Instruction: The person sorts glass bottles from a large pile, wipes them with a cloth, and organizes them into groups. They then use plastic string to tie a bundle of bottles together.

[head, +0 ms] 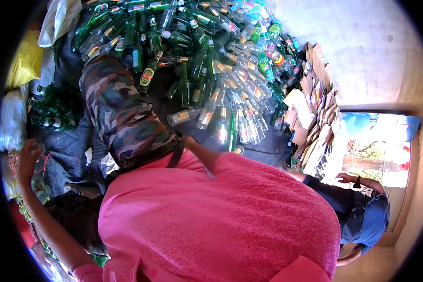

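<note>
My left hand [30, 155] is raised at the far left with its fingers curled. Reddish plastic string [46, 163] hangs right beside it; whether the fingers hold it cannot be made out. Above that hand, a cluster of green glass bottles [54, 109] lies on a dark ground sheet [65, 149]. My right hand [188, 141] is at my waist by a black strap [176, 153], with its fingers mostly hidden. Beyond my camouflage-trousered leg [123, 112], a clear glass bottle [183, 116] lies on its side near a large heap of bottles [201, 63].
Flattened cardboard [315, 116] is stacked against the wall at right. Another person [363, 215] in blue bends near a bright doorway [375, 151]. A yellow sack [24, 60] and a white sack [59, 21] stand along the left side. Plastic bottles [268, 31] top the heap.
</note>
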Demonstrator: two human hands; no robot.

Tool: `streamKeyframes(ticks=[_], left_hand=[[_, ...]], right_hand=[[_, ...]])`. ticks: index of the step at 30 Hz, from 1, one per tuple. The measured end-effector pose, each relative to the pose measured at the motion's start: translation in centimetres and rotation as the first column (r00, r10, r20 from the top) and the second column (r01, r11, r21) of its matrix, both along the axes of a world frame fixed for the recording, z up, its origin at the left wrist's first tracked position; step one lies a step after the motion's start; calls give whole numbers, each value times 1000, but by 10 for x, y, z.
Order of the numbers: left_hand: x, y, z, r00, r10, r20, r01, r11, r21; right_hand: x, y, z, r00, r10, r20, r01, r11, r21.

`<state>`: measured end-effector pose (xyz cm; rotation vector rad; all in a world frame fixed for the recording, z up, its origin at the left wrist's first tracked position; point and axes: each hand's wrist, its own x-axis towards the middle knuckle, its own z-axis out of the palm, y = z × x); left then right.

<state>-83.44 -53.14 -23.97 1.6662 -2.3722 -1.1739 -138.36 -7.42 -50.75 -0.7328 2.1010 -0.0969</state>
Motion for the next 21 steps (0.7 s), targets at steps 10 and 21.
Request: streamKeyframes(ticks=[10, 21], left_hand=[[70, -15, -38, 995, 65, 76, -69, 996, 47], [46, -13, -46, 969, 156, 190, -204, 941, 269]], right_hand=[[40, 218, -35, 802, -572, 174, 381, 714, 588], [89, 248, -25, 23, -985, 172, 898, 96, 430]])
